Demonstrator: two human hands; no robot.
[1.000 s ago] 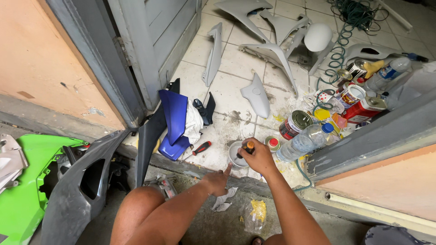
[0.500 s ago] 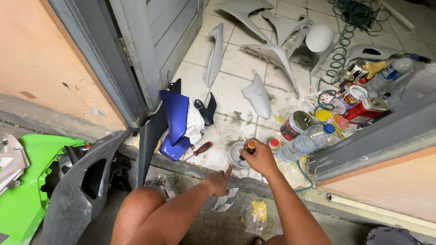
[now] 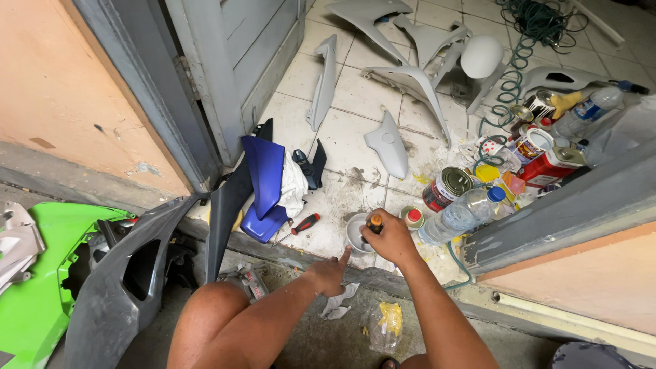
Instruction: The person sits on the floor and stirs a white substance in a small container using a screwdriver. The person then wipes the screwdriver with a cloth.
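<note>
Barely moved since the earlier pictures — same crouch at the doorstep, right hand [image 3: 386,238] still over the small white cup [image 3: 357,232], left hand [image 3: 329,272] still low beside it. Looks like a slow, steady bit of work, not a new step.

Right hand shut tight round a tool with an orange and black handle [image 3: 374,223]. Handle end up, long way nearly straight up and down, lower end down in the cup — tip hidden, so cannot tell what kind of tool.

Left hand mostly curled, one finger poking out toward the cup's bottom edge, maybe touching the floor tile [image 3: 328,205] there. Holding nothing that shows.

Cup sits on the near edge of the tiled floor, just above the step. Close by on the right: a little jar with a red lid [image 3: 412,216], a clear bottle with a blue cap [image 3: 461,214] lying down, an open paint tin [image 3: 446,188]. On the left, a red and black screwdriver [image 3: 305,223] and a blue panel [image 3: 263,181].
</note>
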